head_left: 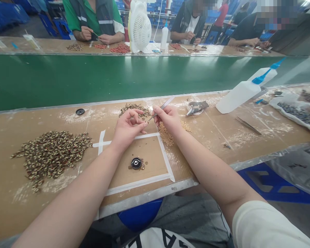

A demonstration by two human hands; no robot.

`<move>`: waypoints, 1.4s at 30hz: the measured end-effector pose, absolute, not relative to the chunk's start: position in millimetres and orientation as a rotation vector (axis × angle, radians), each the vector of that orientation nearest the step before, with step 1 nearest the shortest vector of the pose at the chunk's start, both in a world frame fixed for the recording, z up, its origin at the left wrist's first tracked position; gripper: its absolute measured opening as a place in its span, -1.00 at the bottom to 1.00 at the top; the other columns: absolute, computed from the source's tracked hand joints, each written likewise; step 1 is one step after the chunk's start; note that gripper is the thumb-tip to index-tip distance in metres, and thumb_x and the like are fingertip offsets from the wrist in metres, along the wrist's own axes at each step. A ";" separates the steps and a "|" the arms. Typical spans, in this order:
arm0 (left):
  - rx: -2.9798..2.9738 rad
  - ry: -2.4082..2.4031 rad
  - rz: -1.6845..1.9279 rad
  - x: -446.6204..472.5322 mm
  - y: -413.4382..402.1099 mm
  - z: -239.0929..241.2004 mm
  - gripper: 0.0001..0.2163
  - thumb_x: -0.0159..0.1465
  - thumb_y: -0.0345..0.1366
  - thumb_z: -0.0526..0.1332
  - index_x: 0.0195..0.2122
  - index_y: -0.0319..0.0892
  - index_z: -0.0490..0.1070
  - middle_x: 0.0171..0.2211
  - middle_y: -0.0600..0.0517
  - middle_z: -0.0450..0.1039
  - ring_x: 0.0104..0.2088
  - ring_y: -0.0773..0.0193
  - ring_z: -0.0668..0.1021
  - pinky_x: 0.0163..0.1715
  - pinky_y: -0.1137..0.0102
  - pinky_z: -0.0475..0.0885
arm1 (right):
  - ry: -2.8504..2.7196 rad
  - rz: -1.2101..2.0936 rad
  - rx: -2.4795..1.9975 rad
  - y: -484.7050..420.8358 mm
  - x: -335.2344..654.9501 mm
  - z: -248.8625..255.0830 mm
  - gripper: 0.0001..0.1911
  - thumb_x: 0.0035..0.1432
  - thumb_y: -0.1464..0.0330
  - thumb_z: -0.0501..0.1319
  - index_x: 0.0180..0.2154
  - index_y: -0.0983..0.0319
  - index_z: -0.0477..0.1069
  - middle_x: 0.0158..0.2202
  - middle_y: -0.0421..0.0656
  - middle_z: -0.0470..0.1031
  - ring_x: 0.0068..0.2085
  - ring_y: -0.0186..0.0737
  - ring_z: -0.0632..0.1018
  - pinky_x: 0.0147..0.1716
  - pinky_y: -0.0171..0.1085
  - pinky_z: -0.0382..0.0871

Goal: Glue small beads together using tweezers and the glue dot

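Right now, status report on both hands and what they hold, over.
Left hand pinching a small piece. Right hand shut on tweezers, tip meeting that piece. Bead pile below right hand, nothing between hands.

Two tweezers point(162, 105): one at centre, one right of centre. Three heaps of small parts in the lower half: largest heap point(51, 155) at left, two near centre. Two black discs point(136, 163). Three white bottles point(237, 97). One fan point(139, 26). Three seated people point(95, 17) along the top.

Taped brown bench point(209, 137) with bead heaps point(51, 155); black disc point(136, 163); white bottle point(237, 98); loose tweezers point(248, 125)
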State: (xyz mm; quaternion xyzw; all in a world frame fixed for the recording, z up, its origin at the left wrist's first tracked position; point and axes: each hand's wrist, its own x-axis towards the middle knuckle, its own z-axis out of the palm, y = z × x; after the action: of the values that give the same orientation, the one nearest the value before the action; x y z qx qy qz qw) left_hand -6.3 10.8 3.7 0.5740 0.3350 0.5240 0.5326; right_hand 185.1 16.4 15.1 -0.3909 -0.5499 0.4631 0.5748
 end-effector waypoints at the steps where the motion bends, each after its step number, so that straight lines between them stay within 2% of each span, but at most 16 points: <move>1: 1.366 0.800 1.248 -6.3 10.8 4.0 -0.64 0.10 -0.37 0.53 -0.39 -0.15 0.28 0.06 0.00 0.49 -0.30 0.38 0.63 -0.49 0.45 0.71 | -1.292 1.083 -0.915 16.3 185.3 15.0 -0.49 0.24 -0.09 0.42 -0.46 0.20 0.55 -0.63 -0.28 0.43 -0.65 -0.41 0.43 -0.64 -0.33 0.32; 7: 1.387 0.808 1.233 -6.9 9.9 5.6 -0.63 0.11 -0.35 0.53 -0.39 -0.15 0.27 0.05 -0.01 0.50 -0.31 0.38 0.62 -0.50 0.45 0.70 | -1.316 1.079 -0.931 15.5 186.1 14.0 -0.48 0.26 -0.11 0.40 -0.45 0.19 0.54 -0.62 -0.28 0.43 -0.63 -0.41 0.43 -0.62 -0.33 0.32; 12: 1.590 0.863 1.185 -12.8 9.6 5.3 -0.73 0.20 -0.32 0.47 -0.36 -0.15 0.34 0.08 -0.04 0.46 -0.27 0.32 0.62 -0.46 0.38 0.69 | -1.218 1.070 -0.940 20.3 188.4 11.9 -0.48 0.26 -0.12 0.37 -0.43 0.19 0.52 -0.60 -0.26 0.42 -0.62 -0.40 0.41 -0.63 -0.32 0.31; 19: 1.889 1.183 1.153 -26.7 20.2 5.3 -0.87 0.28 -0.44 0.34 -0.28 -0.12 0.40 -0.01 0.01 0.51 -0.21 0.29 0.63 -0.08 0.26 0.60 | -1.247 0.807 -1.155 33.3 205.4 10.6 -0.47 0.39 -0.11 0.24 -0.38 0.18 0.53 -0.54 -0.24 0.38 -0.53 -0.33 0.38 -0.51 -0.25 0.27; 23: 1.975 1.281 1.067 -29.3 23.3 7.5 -0.88 0.29 -0.48 0.28 -0.25 -0.11 0.44 -0.05 0.00 0.48 -0.16 0.23 0.64 -0.03 0.22 0.57 | -1.501 0.545 -1.380 38.8 221.6 9.4 -0.49 0.47 -0.01 0.18 -0.40 0.20 0.51 -0.44 -0.15 0.52 -0.35 -0.20 0.51 -0.31 -0.20 0.28; 26: 2.016 1.344 0.998 -30.4 24.3 7.4 -0.88 0.30 -0.49 0.25 -0.23 -0.11 0.47 -0.04 -0.01 0.48 -0.14 0.18 0.65 0.00 0.19 0.55 | -1.596 0.508 -1.544 40.4 228.3 8.6 -0.53 0.50 0.05 0.15 -0.38 0.21 0.49 -0.36 -0.09 0.60 -0.27 -0.12 0.56 -0.25 -0.17 0.28; 33: 2.000 1.346 1.025 -31.8 25.1 4.8 -0.85 0.32 -0.47 0.25 -0.16 -0.10 0.51 -0.03 -0.03 0.54 -0.08 0.13 0.66 0.02 0.17 0.53 | -1.689 0.489 -1.705 39.3 227.3 8.5 -0.53 0.51 0.07 0.16 -0.43 0.19 0.40 -0.38 -0.08 0.57 -0.29 -0.09 0.53 -0.27 -0.18 0.20; 36: 1.998 1.346 1.108 -29.2 22.3 7.5 -0.85 0.31 -0.45 0.28 -0.14 -0.09 0.53 -0.03 -0.02 0.58 -0.06 0.13 0.65 0.01 0.19 0.50 | -1.701 0.500 -1.705 39.8 226.9 8.0 -0.55 0.51 0.09 0.16 -0.40 0.19 0.44 -0.36 -0.07 0.60 -0.28 -0.08 0.55 -0.27 -0.18 0.21; 39: 1.925 1.381 1.180 -25.6 18.3 11.1 -0.86 0.30 -0.39 0.33 -0.12 -0.08 0.56 -0.13 0.02 0.61 -0.18 0.18 0.61 -0.08 0.23 0.47 | -1.699 0.505 -1.686 41.3 227.0 5.5 -0.56 0.50 0.09 0.17 -0.40 0.19 0.46 -0.38 -0.07 0.59 -0.30 -0.08 0.55 -0.29 -0.18 0.22; 42: 1.822 1.379 1.220 -22.7 15.1 12.3 -0.85 0.31 -0.32 0.36 -0.10 -0.06 0.58 -0.24 0.05 0.59 -0.37 0.27 0.49 -0.24 0.30 0.42 | -1.701 0.496 -1.656 43.6 227.8 1.0 -0.54 0.49 0.09 0.18 -0.44 0.18 0.44 -0.42 -0.09 0.56 -0.34 -0.10 0.52 -0.32 -0.18 0.19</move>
State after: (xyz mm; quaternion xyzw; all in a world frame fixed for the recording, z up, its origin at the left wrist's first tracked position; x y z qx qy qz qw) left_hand -22.7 15.1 12.3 0.6769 0.5123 0.4533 0.2719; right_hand 227.8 43.6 1.0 -0.6395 -0.6569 0.1914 0.3506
